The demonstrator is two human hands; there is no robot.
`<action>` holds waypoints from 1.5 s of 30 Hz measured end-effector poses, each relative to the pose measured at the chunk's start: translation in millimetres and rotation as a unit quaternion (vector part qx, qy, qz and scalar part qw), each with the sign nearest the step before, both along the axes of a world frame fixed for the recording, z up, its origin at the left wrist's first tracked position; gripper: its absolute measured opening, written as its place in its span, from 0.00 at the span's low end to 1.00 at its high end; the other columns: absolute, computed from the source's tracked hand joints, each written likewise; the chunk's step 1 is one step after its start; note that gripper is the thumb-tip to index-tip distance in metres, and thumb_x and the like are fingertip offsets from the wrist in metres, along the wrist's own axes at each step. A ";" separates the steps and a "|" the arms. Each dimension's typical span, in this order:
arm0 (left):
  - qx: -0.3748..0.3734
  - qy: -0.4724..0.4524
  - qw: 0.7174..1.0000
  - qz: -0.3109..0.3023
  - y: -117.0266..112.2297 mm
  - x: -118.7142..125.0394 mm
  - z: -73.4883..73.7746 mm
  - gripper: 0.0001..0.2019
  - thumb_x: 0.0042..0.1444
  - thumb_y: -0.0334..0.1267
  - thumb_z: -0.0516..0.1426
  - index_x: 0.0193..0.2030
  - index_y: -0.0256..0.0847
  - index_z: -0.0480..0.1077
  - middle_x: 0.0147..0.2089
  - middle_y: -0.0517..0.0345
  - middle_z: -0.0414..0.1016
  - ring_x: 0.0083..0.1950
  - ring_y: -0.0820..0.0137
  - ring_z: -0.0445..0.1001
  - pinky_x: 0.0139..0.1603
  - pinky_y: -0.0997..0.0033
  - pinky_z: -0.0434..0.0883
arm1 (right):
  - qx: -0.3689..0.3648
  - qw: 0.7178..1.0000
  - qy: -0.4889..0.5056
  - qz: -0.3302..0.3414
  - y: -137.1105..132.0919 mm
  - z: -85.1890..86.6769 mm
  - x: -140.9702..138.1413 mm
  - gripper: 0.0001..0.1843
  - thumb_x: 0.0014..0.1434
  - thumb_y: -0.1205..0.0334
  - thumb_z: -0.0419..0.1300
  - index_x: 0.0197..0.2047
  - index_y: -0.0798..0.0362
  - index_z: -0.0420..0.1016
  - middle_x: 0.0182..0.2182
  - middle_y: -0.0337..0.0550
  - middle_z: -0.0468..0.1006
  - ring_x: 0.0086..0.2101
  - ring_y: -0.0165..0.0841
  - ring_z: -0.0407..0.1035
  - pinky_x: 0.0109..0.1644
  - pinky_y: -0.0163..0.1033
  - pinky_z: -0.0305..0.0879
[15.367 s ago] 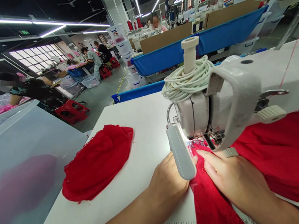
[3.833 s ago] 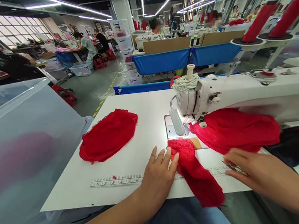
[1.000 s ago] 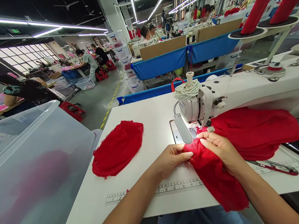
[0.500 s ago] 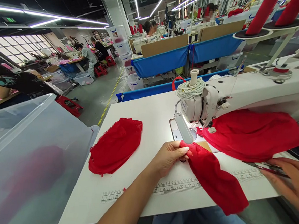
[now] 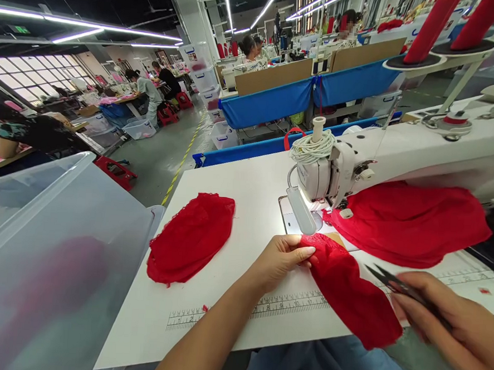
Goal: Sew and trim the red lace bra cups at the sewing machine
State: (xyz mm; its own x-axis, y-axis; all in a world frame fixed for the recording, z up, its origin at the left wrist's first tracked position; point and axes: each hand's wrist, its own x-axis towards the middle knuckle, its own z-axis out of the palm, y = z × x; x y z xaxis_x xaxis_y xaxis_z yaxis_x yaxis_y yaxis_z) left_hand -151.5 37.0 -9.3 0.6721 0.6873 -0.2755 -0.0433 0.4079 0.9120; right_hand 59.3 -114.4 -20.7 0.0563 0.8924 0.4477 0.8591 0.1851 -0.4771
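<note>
My left hand [image 5: 284,261] pinches the upper end of a red fabric piece [image 5: 355,292], just in front of the sewing machine head [image 5: 318,175]. The piece drapes toward the table's front edge. My right hand [image 5: 444,314] is closed around dark thread snips [image 5: 403,288], whose blades are parted and point left toward the red piece, apart from the pinched end. Behind the snips, a larger red cloth [image 5: 412,223] lies under the machine arm. Another red fabric piece [image 5: 191,240] rests flat on the table, left of my left hand.
A printed ruler [image 5: 281,307] runs along the front of the white table [image 5: 213,183]. A translucent bin [image 5: 115,216] stands against the left side. Red thread cones [image 5: 432,29] stand above the machine. Several people work at other tables farther off.
My right hand has lifted the snips from the table at the right and brought them left, near the red fabric piece. My left hand keeps its pinch in almost the same place.
</note>
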 end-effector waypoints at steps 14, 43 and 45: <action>0.011 -0.020 0.999 -0.025 0.5 -3.3 1.8 0.17 0.44 0.49 0.68 0.30 0.33 0.78 0.28 0.56 0.73 0.30 0.74 0.68 0.37 0.74 0.67 | 0.106 0.992 -0.052 0.036 61.0 1.1 -33.2 0.14 0.66 0.61 0.52 0.51 0.48 0.75 0.33 0.43 0.76 0.31 0.34 0.69 0.33 0.38 0.65; 0.325 0.145 0.932 0.076 10.6 -13.4 5.5 0.06 0.56 0.40 0.57 0.33 0.41 0.67 0.34 0.59 0.65 0.31 0.73 0.64 0.32 0.73 0.62 | -0.010 0.880 0.446 -0.162 55.9 -8.1 -69.4 0.13 0.51 0.48 0.66 0.36 0.47 0.79 0.29 0.41 0.80 0.31 0.38 0.74 0.34 0.40 0.73; 0.252 0.154 0.953 0.068 6.0 -12.1 4.7 0.13 0.56 0.49 0.57 0.32 0.40 0.65 0.29 0.61 0.65 0.27 0.74 0.63 0.29 0.73 0.62 | 0.017 0.929 0.345 -0.135 55.1 -8.3 -83.4 0.08 0.57 0.54 0.61 0.37 0.47 0.78 0.29 0.41 0.80 0.30 0.37 0.75 0.32 0.38 0.73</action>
